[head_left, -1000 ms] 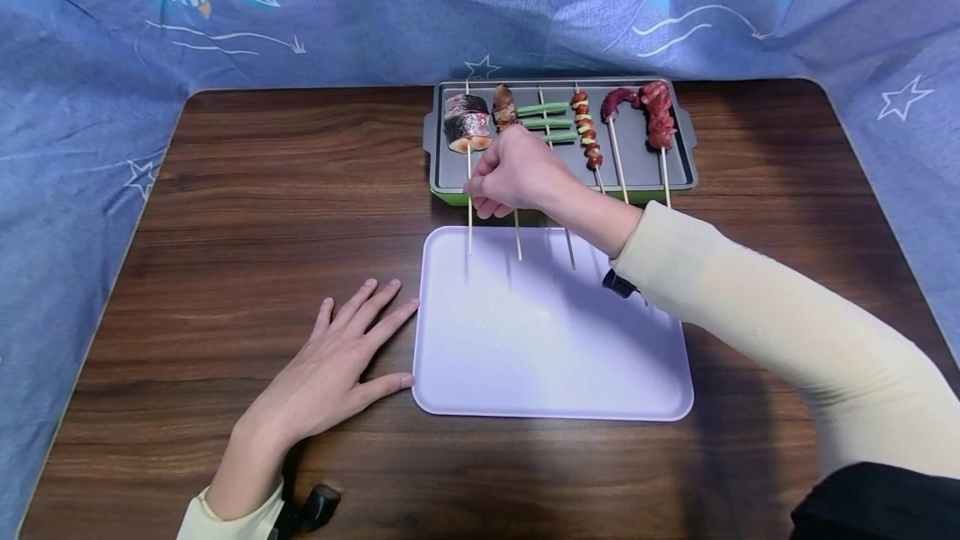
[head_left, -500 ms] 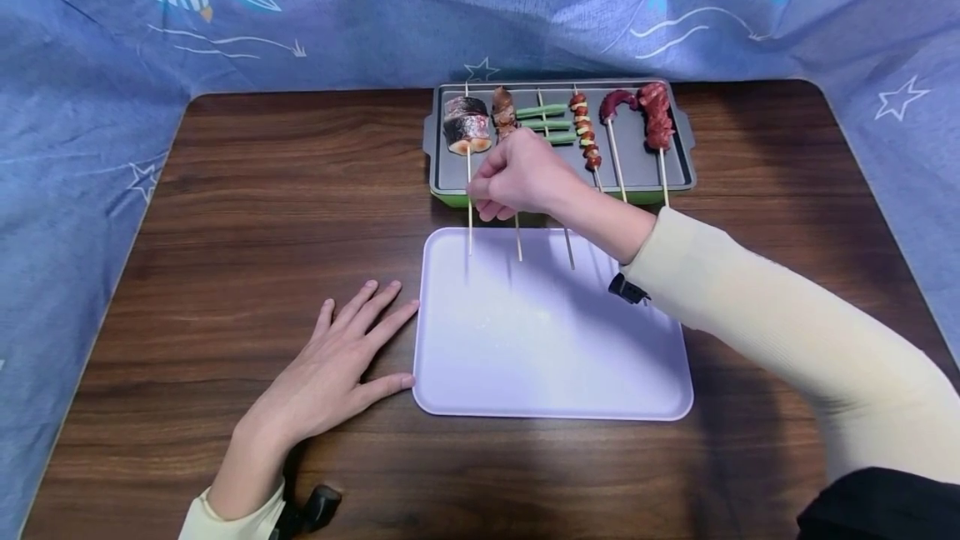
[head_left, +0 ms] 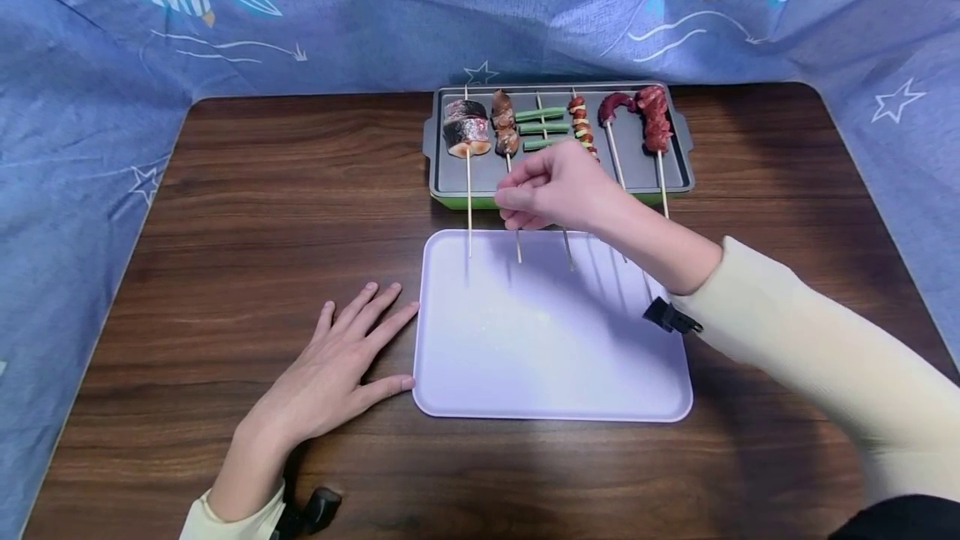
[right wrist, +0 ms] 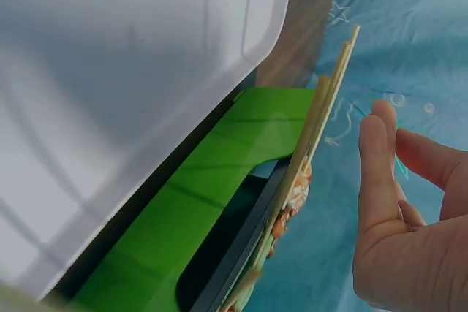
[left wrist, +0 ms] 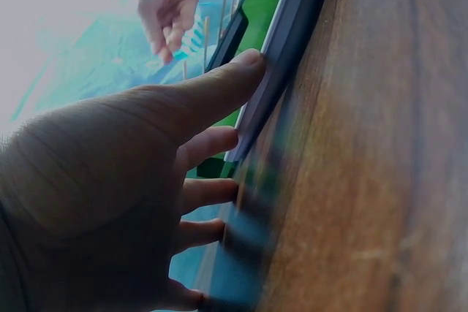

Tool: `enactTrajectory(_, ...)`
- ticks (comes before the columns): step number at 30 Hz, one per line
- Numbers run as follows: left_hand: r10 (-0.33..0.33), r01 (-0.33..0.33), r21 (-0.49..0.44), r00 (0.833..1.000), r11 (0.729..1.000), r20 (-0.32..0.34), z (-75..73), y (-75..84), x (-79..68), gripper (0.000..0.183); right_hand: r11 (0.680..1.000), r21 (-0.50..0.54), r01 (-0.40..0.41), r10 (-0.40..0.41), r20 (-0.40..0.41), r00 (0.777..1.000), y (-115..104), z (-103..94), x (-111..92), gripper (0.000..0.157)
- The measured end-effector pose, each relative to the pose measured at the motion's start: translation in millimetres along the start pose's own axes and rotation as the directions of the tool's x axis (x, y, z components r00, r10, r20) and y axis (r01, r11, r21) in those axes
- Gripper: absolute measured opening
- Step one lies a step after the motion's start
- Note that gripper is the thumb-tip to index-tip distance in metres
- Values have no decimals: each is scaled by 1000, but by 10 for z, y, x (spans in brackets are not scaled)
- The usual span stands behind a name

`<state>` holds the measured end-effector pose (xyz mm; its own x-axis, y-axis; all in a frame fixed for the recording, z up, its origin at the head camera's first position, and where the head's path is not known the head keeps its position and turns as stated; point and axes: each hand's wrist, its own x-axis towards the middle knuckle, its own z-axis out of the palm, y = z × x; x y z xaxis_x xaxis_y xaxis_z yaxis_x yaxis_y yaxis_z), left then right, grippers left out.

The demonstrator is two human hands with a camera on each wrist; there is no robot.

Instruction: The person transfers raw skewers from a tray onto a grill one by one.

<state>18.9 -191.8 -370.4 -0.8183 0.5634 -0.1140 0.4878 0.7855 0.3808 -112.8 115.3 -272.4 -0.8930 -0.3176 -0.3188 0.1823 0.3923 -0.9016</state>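
Note:
In the head view my right hand [head_left: 555,188] hovers over the sticks at the grill's front edge, its fingers loosely bent. The right wrist view shows thumb and fingertips [right wrist: 374,133] close together with nothing between them, apart from the sticks. Nearby lie a fish skewer [head_left: 467,125], a brown meat skewer [head_left: 504,119] and a green vegetable skewer [head_left: 543,129], on a grey-topped green grill [head_left: 450,177]. My left hand [head_left: 322,373] lies spread on the table, its thumb and a fingertip at the left rim of a pale lilac tray [head_left: 517,340].
Farther right on the grill are a red-and-yellow skewer [head_left: 579,119], a curled purple tentacle skewer [head_left: 617,107] and a red meat skewer [head_left: 655,119]. Their sticks jut out over the tray's back edge. A blue patterned cloth [head_left: 375,15] hangs behind the wooden table [head_left: 285,182].
My right hand has moved right, from the fish skewer's stick to over the brown meat and green vegetable skewers' sticks. The fish skewer stays on the grill; my left hand has not moved.

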Motion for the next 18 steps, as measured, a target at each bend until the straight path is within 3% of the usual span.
enactTrajectory(12, -3, 4, 11, 1000, 1000, -19, -3, -25, -24, 80, 990, 134, 50, -45, -44, 998, 192, -323, -618, 29)
enactTrajectory(18, -13, 13, 23, 1000, 1000, -9, -14, -35, -19, 81, 975, 161, 153, -135, -118, 984, 351, -548, -950, 25)
